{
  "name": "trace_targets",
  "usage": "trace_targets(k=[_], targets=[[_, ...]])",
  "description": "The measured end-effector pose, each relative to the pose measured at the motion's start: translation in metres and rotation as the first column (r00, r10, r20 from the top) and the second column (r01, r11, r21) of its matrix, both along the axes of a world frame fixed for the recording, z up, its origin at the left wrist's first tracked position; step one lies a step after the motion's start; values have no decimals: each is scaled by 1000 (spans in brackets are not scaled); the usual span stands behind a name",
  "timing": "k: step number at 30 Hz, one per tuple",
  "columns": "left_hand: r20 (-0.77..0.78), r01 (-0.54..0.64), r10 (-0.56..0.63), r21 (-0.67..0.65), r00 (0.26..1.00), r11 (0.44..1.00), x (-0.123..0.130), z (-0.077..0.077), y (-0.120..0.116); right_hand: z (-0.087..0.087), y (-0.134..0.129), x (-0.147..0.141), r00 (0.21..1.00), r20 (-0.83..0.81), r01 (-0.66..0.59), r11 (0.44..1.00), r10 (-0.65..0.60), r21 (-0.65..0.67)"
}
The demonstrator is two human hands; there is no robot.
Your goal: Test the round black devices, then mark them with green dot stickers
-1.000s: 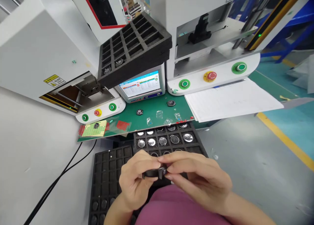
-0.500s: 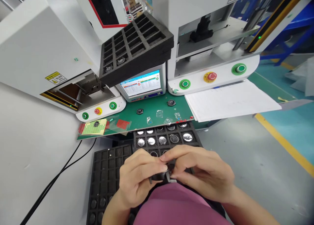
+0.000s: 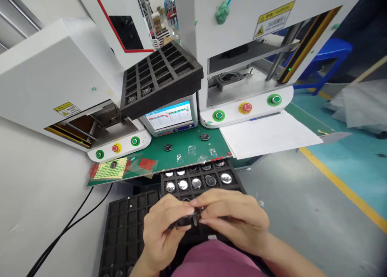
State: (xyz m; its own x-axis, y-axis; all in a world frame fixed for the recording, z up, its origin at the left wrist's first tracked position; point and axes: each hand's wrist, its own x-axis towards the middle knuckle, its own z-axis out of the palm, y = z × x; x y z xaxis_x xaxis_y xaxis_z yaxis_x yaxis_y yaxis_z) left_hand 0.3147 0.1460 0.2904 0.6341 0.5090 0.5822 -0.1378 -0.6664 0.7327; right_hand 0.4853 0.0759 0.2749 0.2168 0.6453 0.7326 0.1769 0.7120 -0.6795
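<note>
A plain purple top [image 3: 217, 261] is worn, its cloth rounded at the front. The left hand [image 3: 165, 226] and right hand [image 3: 238, 216] are bare, both forearms [image 3: 290, 257] uncovered.

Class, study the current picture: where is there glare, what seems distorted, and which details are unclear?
Head view: bright glare on round silvery pieces in the tray; head view: white machines lean outward, probably wide-lens distortion; head view: small text on the screen unreadable, and the dark part between left hand and right hand lacks clear detail.
</note>
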Motion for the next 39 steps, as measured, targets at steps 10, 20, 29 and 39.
trace_targets(k=[10, 20, 29, 39], targets=[[3, -190, 191, 68, 982, 979, 6, -3, -3, -5, 4, -4, 978, 180, 119, 991, -107, -60], [51, -515, 515, -18, 855, 857, 25, -6, -12, 1, 15, -8, 901, 65, 422, 902, -428, 85], [20, -483, 483, 2, 875, 876, 45, -9, -9, -4, 17, 5, 895, -46, 446, 891, -444, 90], [-5, -492, 499, 163, 866, 855, 58, -6, -14, -6, 7, 18, 782, 35, 611, 777, -622, 149]])
